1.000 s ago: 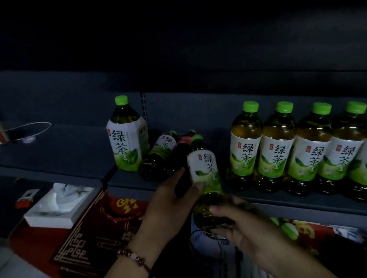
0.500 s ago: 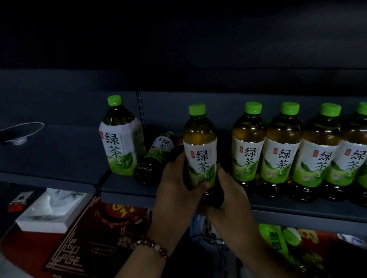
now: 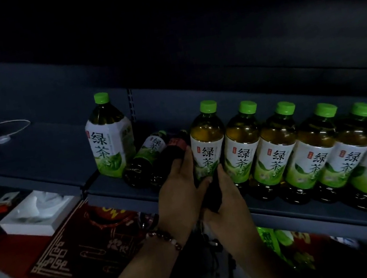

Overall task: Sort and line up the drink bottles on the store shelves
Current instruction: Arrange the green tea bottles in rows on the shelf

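A green tea bottle (image 3: 206, 142) with a green cap stands upright at the left end of a row of several like bottles (image 3: 311, 154) on the dark shelf (image 3: 123, 192). My left hand (image 3: 178, 188) wraps its left side and my right hand (image 3: 226, 194) holds its lower right. Left of it two bottles lie on their sides: a green tea bottle (image 3: 144, 160) and a dark bottle with a red label (image 3: 172, 150). A larger square green tea bottle (image 3: 109, 139) stands further left.
A white tissue box (image 3: 37, 212) and dark red patterned boxes (image 3: 86, 247) sit below the shelf at left. A white cable (image 3: 6, 129) lies on the left shelf section. Colourful packages (image 3: 293, 246) fill the lower shelf at right.
The held bottle went from tilted in front of the shelf to upright, then moved right against the row of standing bottles. Both hands stayed on it.
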Tool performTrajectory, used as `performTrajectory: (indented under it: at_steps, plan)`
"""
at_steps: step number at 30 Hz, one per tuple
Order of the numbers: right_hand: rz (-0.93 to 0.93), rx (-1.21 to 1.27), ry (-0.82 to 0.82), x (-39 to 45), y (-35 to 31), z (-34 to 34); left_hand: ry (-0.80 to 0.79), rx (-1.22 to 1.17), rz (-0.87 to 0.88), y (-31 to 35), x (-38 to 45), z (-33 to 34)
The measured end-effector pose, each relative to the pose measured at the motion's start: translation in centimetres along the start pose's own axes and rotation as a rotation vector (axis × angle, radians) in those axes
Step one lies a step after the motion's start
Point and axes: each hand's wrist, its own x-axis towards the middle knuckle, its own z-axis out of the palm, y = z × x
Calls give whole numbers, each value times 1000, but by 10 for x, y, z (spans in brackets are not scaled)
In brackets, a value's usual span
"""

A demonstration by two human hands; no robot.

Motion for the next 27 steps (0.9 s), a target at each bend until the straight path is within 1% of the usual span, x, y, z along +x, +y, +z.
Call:
performTrajectory:
  at_steps: [3,5,6,8,10,11,12,15,18,20,22,25,27]
  plan:
    - [19,-66,-24,-2,-2,-5,-28,68,10,0,-1,-3]
    - [25,-95,-29,-6,-6,-11,-32,119,61,0,-2,-11]
    - [10,-101,-28,-8,-10,-14,-9,118,93,0,-3,-17]
    - [-42,-134,-54,-13,-20,-17,97,102,146,-5,-6,-33]
    - [-61,-235,-148,-12,-32,-14,173,158,158,-16,-8,-52]
    - [-63,-294,-203,-9,-38,-9,170,198,161,-24,-8,-60]
    - [-66,-351,-255,-4,-43,-2,137,237,160,-34,-8,-67]
    - [-14,-473,-383,20,-60,27,-39,292,104,-68,-10,-76]
    - [53,-537,-439,43,-65,55,-153,319,62,-92,-15,-77]
    - [119,-544,-472,50,-65,66,-197,337,56,-100,-17,-79]
    - [143,-519,-427,48,-65,71,-196,346,67,-103,-17,-83]
    - [94,-497,-252,38,-65,72,-176,306,75,-103,-17,-90]
    - [91,-474,-190,28,-66,70,-180,276,60,-101,-18,-94]
